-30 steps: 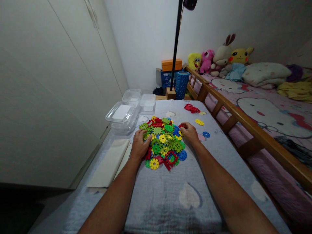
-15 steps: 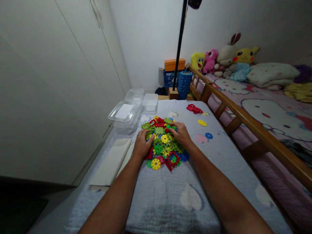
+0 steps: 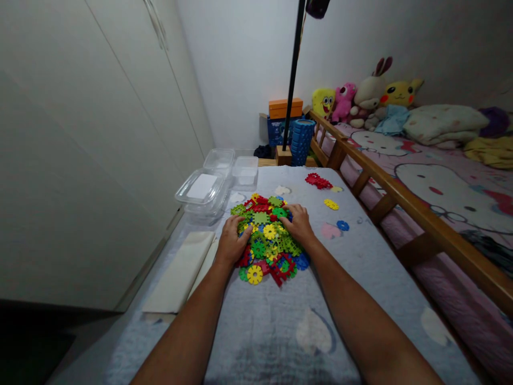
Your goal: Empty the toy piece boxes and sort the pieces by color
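Since one second ago, the right hand [image 3: 300,223] has moved inward from the right edge of the pile of plastic pieces [image 3: 258,248] and now lies over its right side, while the left hand [image 3: 232,239] has kept its place on the left side. Two hands, then, flank one pile, which sits in the middle of the table [image 3: 264,331], its pieces red, yellow, green and blue and too tangled to count. Left fingers are loosely spread and curved against the pile, gripping nothing visible. Right fingertips meet one green disc [image 3: 279,213], with one red piece [image 3: 273,217] just beside it; I cannot tell whether they grasp either. Well apart from the pile, toward the right edge, lie one yellow disc [image 3: 331,205], one blue disc [image 3: 340,224] and one cluster of red pieces [image 3: 318,181], their number unclear. At the far left stand at least three clear tubs [image 3: 245,167], the nearest topped by one lid [image 3: 192,195] with one white label [image 3: 202,186]. One folded cream sheet [image 3: 180,272] lies nearer, left of the left hand. Beyond the table are one black pole [image 3: 294,69], one blue roller [image 3: 301,144] and one orange box [image 3: 285,108].
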`<state>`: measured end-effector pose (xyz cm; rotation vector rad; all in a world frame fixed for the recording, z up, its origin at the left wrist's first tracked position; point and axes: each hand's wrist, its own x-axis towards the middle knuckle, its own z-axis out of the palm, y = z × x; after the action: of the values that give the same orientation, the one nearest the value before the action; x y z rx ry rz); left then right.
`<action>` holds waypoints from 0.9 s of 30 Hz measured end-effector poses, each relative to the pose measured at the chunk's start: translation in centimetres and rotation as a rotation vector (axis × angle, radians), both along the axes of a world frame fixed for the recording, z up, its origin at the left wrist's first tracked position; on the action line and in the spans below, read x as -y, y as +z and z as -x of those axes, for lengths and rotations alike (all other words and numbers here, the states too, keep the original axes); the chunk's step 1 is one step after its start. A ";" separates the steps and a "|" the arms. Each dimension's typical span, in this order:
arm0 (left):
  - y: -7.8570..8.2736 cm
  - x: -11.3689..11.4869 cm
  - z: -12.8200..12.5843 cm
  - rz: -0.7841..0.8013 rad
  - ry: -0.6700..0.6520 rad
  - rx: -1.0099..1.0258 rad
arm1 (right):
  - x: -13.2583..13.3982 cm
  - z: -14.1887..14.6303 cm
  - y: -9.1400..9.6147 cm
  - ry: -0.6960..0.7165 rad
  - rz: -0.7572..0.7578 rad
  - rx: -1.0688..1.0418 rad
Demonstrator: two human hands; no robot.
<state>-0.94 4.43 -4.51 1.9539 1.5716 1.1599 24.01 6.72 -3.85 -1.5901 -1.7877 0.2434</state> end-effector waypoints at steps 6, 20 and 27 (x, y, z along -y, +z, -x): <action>0.1 0.0 0.0 -0.004 -0.005 -0.008 | 0.5 0.1 1.0 -0.007 -0.073 -0.169; -0.1 -0.2 0.1 0.001 -0.019 -0.025 | 1.5 -7.3 2.5 -0.128 0.089 -0.515; 0.1 -0.1 0.2 0.014 -0.016 -0.028 | 4.8 -12.0 4.6 -0.147 0.226 -0.458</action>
<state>-1.12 4.57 -4.42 1.9788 1.5709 1.1164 36.00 1.89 0.77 -1.6486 -1.3202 0.6995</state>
